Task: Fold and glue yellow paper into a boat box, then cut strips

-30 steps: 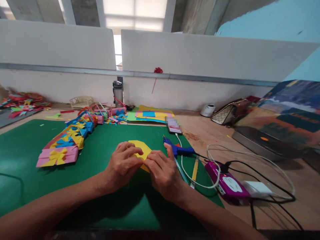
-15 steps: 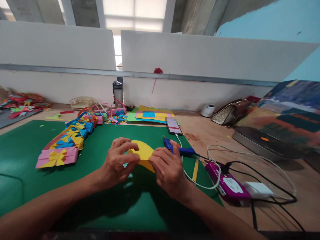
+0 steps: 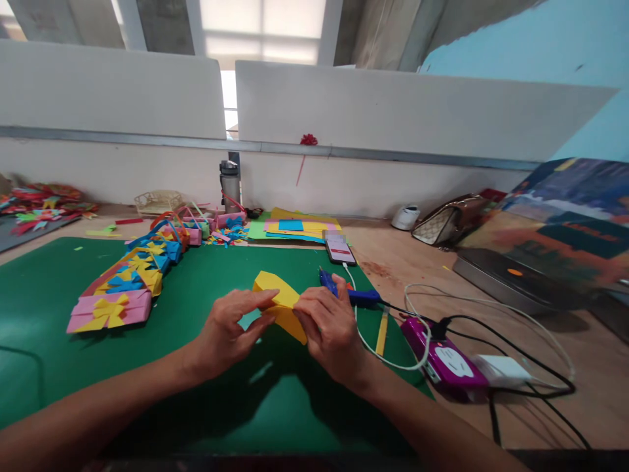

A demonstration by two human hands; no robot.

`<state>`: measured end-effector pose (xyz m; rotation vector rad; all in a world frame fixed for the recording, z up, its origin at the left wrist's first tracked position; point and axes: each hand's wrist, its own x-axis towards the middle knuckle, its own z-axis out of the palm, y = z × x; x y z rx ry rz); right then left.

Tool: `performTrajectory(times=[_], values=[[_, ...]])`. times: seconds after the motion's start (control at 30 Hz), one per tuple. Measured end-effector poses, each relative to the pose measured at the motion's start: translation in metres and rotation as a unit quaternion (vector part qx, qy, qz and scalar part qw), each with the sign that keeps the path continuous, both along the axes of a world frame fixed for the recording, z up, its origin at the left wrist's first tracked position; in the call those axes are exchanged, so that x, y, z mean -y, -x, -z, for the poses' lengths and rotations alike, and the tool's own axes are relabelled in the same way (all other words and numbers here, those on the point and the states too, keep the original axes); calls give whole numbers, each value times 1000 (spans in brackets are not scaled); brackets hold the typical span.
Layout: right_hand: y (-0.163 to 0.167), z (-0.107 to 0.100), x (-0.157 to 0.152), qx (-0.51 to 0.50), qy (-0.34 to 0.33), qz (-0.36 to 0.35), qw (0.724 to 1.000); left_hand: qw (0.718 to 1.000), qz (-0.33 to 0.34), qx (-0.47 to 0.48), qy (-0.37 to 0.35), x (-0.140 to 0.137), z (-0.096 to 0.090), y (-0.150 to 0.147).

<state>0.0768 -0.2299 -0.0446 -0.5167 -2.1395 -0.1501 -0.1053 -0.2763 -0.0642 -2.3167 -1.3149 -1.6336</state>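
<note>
Far left of the left hand and beyond it: heap of paper scraps point(image 3: 46, 196), mostly red. Nearer, left of the same hand: row of paper baskets point(image 3: 125, 308), the front one pink with a yellow bow. Beyond the hand, at the back: grey bottle point(image 3: 230, 187).

Left hand point(image 3: 233, 328): thumb and forefinger close together on the left part of the yellow paper point(image 3: 284, 298), a gap showing behind the fingertips. Paper lies between the two hands, creased across, raised over the green mat point(image 3: 201, 419). Beyond it: stack of coloured sheets point(image 3: 307, 229).

Right hand point(image 3: 331, 331): pinching the right end of the same paper, fingers bunched. Phone point(image 3: 340, 250) beyond this hand, cable attached. Blue glue gun point(image 3: 363, 298) just beyond and right of it; contact with the raised thumb cannot be told. Yellow knife point(image 3: 382, 334) near its right side; purple power strip point(image 3: 449, 364) farther right
</note>
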Motion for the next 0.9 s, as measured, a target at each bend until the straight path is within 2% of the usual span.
performTrajectory(times=[0.1, 0.17, 0.3, 0.37, 0.43, 0.47, 0.5, 0.63, 0.77, 0.9], values=[[2, 4, 3, 11, -1, -15, 1000, 996, 27, 35, 76, 2, 5, -4], [3, 7, 5, 19, 4, -19, 1000, 994, 30, 49, 97, 3, 7, -5], [2, 7, 3, 41, 5, -11, 999, 996, 16, 48, 76, 1, 10, -2], [-3, 0, -4, 100, -7, 18, 995, 998, 2, 34, 51, -1, 10, 1], [-12, -10, -14, 208, -4, 97, 973, 999, -19, 19, 28, -5, 9, 5], [-18, -15, -21, 271, 13, 163, 949, 999, -30, 11, 21, -7, 9, 7], [-25, -19, -28, 336, 36, 235, 911, 999, -40, 4, 14, -9, 9, 9], [-52, -16, -53, 395, 78, 308, 862, 998, -57, -22, -18, -14, 13, 13], [-63, 2, -64, 415, 117, 329, 840, 996, -71, -41, -38, -16, 18, 14], [-59, 3, -70, 393, 135, 319, 852, 994, -71, -65, -59, -18, 21, 15]])
